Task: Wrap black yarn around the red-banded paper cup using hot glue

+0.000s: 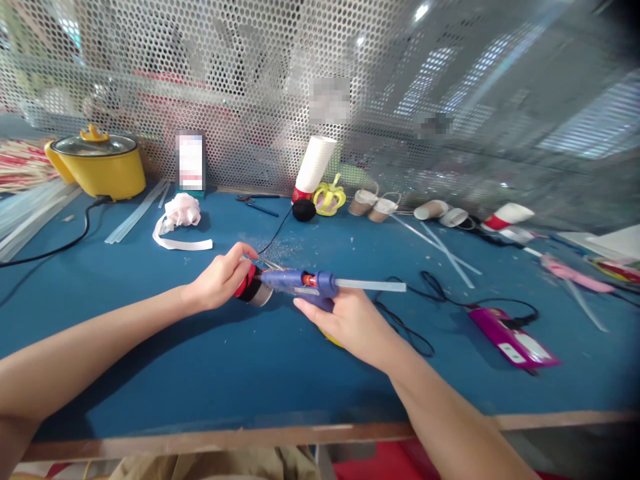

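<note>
My right hand (353, 323) is wrapped round the grip of a blue glue gun (293, 280). A pale glue stick (373, 285) juts out of its rear end. The gun's nozzle points left, at a red and black paper cup-like cylinder (245, 285) with a pale end. My left hand (223, 277) grips this cylinder from the left, fingers curled over its top. Whether the nozzle touches it I cannot tell. Part of a yellow thing (331, 335) shows beneath my right hand; its kind is hidden.
A yellow electric pot (103, 167) stands at the back left, near a phone (191, 160) and crumpled white ribbon (183, 213). Stacked paper cups (316, 163) lean at the back. A purple power strip (515, 340) and its black cord (443, 293) lie on the right.
</note>
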{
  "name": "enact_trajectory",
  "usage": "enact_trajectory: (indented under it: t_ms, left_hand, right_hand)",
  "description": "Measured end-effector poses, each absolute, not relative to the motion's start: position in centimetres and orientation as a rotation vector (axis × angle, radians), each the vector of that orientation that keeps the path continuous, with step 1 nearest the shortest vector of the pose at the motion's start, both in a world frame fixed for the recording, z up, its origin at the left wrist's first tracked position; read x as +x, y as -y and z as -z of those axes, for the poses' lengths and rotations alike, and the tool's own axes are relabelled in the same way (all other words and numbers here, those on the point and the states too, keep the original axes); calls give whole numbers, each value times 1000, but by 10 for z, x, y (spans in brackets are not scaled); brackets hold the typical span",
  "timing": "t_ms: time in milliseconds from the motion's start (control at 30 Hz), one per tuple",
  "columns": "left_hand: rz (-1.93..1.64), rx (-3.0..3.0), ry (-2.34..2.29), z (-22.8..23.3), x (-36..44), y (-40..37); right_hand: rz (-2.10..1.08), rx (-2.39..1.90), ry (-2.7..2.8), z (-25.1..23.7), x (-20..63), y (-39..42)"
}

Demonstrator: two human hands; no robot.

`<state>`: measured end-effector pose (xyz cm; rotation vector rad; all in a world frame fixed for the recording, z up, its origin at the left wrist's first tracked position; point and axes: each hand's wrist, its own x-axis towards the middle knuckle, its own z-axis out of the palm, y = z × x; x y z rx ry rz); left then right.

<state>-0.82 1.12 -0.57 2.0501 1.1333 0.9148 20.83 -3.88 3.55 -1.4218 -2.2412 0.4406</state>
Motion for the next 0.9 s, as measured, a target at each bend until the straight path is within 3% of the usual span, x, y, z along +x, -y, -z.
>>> enact_trajectory:
  t_ms: [900]
  left_hand:
    - [-940, 2086, -1035, 5, -8, -7]
  right_hand:
    - [-575, -1485, 2120, -39, 207, 29]
